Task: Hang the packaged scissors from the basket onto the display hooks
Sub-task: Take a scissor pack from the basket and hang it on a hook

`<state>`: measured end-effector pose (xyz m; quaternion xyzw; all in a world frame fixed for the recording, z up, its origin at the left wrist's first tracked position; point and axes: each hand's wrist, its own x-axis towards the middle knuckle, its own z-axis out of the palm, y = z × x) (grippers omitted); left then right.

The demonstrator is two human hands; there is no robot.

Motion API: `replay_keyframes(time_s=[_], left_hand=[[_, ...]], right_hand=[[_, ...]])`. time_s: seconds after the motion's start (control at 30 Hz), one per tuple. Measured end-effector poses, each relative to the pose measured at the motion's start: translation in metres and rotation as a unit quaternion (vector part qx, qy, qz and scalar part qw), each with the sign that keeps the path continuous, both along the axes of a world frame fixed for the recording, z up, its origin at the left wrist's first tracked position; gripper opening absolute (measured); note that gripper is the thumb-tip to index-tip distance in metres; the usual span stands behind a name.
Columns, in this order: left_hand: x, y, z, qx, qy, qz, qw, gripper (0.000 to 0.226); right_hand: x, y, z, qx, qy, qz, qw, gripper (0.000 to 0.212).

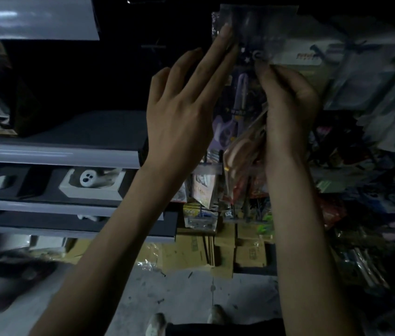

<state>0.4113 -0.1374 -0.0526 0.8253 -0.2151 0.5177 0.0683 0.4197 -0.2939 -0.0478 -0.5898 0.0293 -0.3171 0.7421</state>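
The shop aisle is dark, with gray shelves (55,155) on the left and a wall of hanging packs on the right. I see 2 hands held up high in front of that wall. The left hand (184,103) is flat, fingers straight, and its fingertips (225,32) touch the clear top of a purple scissors pack (238,103) that seems to hang there. The right hand (288,100) is curled round an orange scissors pack (245,144), pinching it near its top. That pack stands long way up and down, handles low, just right of the purple one and touching it. The right hand is the nearer one, so I think it must lift the pack's top up and left to the hook. I cannot see the hook or the basket.
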Motion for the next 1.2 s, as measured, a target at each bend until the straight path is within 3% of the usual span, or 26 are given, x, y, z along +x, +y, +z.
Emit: replay_keyframes(time_s=[0.7,1.2], left_hand=[[-0.0051,-0.0060,-0.0015,-0.024,0.006,-0.007,1.000,0.054],[-0.0058,-0.0057,-0.0031,-0.023,-0.005,0.015,1.000,0.059]], right_hand=[[0.0055,0.0019,0.0016,-0.022,0.052,-0.021,0.998,0.021],[0.0083,0.0035,0.0029,-0.029,0.040,-0.050,0.998,0.018]])
